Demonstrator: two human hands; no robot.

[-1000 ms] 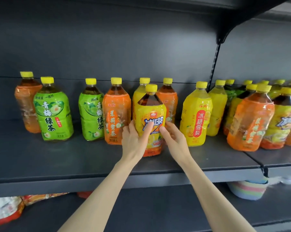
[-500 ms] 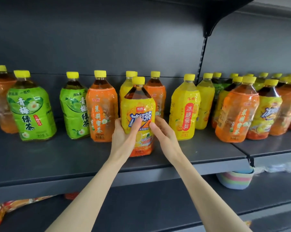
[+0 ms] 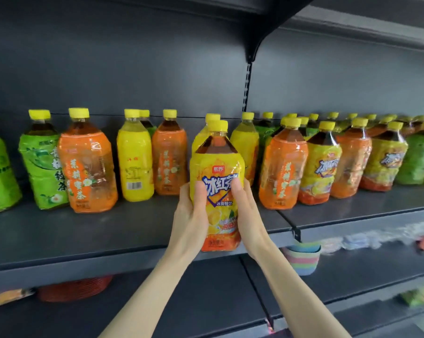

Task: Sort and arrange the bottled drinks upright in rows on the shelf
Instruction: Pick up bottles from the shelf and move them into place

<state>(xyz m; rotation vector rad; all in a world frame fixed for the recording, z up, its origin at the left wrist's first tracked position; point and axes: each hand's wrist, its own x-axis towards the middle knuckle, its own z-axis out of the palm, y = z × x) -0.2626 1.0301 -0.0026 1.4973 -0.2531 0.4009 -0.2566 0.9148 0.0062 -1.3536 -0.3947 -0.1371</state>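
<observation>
I hold a yellow iced-tea bottle [image 3: 217,181] with a dark neck and yellow cap upright in front of the shelf edge, clear of the dark shelf [image 3: 123,230]. My left hand [image 3: 190,215] grips its left side and my right hand [image 3: 248,211] grips its right side, thumbs on the label. On the shelf behind stand a green bottle [image 3: 41,167], an orange bottle [image 3: 86,172], a yellow bottle [image 3: 134,164], another orange bottle [image 3: 169,159] and a yellow bottle [image 3: 246,152] partly hidden behind the held one.
The adjoining shelf section on the right carries several mixed bottles, with an orange one [image 3: 283,167] and a yellow iced-tea one [image 3: 322,167] at the front. A striped pastel basket [image 3: 303,259] and a red item [image 3: 77,287] sit on the lower shelf.
Both hands have lifted the yellow iced-tea bottle off the shelf and drawn it toward me and to the right; the view has shifted right as well.
</observation>
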